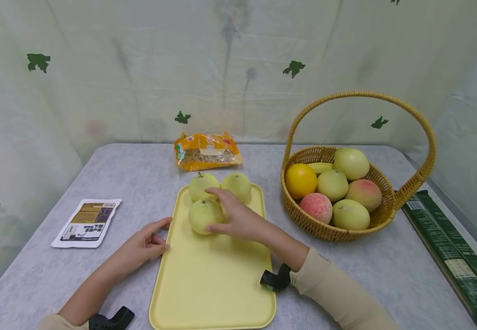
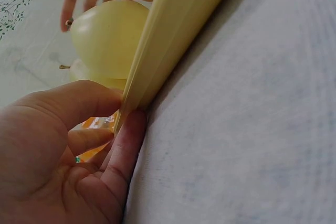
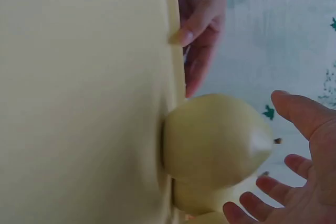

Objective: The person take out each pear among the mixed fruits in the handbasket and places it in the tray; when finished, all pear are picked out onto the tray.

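Three pale yellow-green pears sit together at the far end of a yellow tray (image 1: 213, 284): a front pear (image 1: 203, 217), a back left pear (image 1: 199, 184) and a back right pear (image 1: 240, 183). Over the front pear reaches my right hand (image 1: 238, 214); in the right wrist view its fingers (image 3: 270, 187) are spread and a gap shows between them and the pear (image 3: 215, 140). My left hand (image 1: 145, 243) pinches the tray's left rim, the thumb (image 2: 89, 98) on the edge and another finger beneath, as the left wrist view shows.
Right of the tray stands a wicker basket (image 1: 316, 229) with a tall handle, holding an orange, peaches, a banana and pears. An orange snack bag (image 1: 208, 151) lies behind the tray, a white pouch (image 1: 87, 223) to the left. Long green packages (image 1: 452, 252) lie far right.
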### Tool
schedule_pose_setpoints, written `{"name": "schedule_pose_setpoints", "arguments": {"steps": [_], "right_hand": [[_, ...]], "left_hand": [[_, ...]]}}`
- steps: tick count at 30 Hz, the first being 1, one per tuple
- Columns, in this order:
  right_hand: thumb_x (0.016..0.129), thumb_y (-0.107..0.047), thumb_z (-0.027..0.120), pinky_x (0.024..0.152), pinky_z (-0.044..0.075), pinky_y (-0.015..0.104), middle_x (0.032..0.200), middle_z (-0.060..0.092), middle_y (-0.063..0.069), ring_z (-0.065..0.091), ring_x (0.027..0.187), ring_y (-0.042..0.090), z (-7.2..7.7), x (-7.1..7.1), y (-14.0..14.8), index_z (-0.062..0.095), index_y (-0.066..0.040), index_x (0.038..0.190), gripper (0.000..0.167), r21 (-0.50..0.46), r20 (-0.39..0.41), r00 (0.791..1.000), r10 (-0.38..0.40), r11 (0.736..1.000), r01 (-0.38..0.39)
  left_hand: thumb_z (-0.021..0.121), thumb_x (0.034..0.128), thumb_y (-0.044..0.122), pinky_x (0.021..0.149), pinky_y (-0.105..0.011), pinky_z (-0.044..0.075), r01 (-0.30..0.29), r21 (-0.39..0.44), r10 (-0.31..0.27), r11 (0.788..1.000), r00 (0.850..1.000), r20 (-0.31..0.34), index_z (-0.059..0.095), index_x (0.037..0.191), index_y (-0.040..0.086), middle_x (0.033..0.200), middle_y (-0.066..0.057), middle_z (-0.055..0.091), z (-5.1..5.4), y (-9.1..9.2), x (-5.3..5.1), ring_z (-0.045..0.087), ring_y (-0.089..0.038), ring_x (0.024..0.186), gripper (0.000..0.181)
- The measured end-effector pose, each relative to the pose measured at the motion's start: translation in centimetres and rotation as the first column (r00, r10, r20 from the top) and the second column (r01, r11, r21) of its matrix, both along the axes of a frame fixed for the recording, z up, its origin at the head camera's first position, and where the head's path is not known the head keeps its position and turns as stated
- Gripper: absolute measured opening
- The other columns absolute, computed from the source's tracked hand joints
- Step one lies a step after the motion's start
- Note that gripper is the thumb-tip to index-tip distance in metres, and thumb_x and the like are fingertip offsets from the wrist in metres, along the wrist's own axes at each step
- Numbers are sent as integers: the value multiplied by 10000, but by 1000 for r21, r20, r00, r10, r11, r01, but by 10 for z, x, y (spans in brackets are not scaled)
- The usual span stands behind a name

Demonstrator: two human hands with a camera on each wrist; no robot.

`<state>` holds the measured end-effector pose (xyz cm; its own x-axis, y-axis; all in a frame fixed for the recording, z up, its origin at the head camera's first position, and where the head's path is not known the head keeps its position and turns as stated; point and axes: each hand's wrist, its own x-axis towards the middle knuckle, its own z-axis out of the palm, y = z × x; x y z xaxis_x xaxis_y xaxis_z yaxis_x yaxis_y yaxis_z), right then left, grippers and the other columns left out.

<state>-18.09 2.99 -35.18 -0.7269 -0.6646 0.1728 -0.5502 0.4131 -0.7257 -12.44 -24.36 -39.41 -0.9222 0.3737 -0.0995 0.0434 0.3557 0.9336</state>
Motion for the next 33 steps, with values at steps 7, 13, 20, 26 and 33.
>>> {"name": "schedule_pose_setpoints", "arguments": {"steps": [7, 13, 20, 26, 33], "right_hand": [[826, -356, 637, 981, 289, 389, 1383, 325, -8, 304, 1247, 140, 39, 17, 43, 313, -155, 1378, 671, -43, -144, 986, -78, 996, 73], [798, -212, 691, 962, 306, 400, 1333, 387, 45, 361, 1203, 195, 55, 22, 94, 346, -105, 1350, 659, -131, -385, 908, -163, 984, 121], [736, -136, 746, 948, 319, 385, 1285, 442, 102, 410, 1147, 251, 65, 16, 148, 409, -25, 1302, 668, -197, -500, 814, -294, 955, 224], [741, -106, 732, 912, 314, 500, 1303, 441, 92, 403, 1132, 319, 77, 8, 183, 403, -73, 1330, 675, -190, -476, 765, -433, 900, 392], [776, -147, 708, 931, 284, 528, 1332, 409, 90, 389, 1150, 364, 88, -11, 209, 376, -96, 1352, 666, -190, -414, 733, -540, 839, 510]], "left_hand": [[575, 847, 24, 640, -229, 440, 1, -8, -1, 1000, 1000, -20, 266, 1388, -22, 1291, -211, 311, -1, 0, 0, 527, -132, 834, 625], [572, 848, 24, 655, -228, 442, 5, -2, -5, 1000, 1000, -23, 260, 1390, -25, 1293, -214, 309, -1, 0, 0, 528, -133, 837, 628], [580, 848, 38, 673, -232, 442, 3, -8, -3, 1000, 1000, -22, 266, 1391, -12, 1294, -205, 314, -1, 0, 0, 528, -149, 849, 630], [586, 849, 47, 682, -237, 445, 4, -8, -5, 1000, 1000, -30, 269, 1391, -8, 1286, -203, 323, -1, 0, 0, 528, -163, 852, 631], [580, 850, 42, 692, -235, 444, 4, -9, -4, 1000, 1000, -28, 263, 1390, -18, 1292, -209, 321, -1, 0, 0, 530, -162, 853, 629]]}}
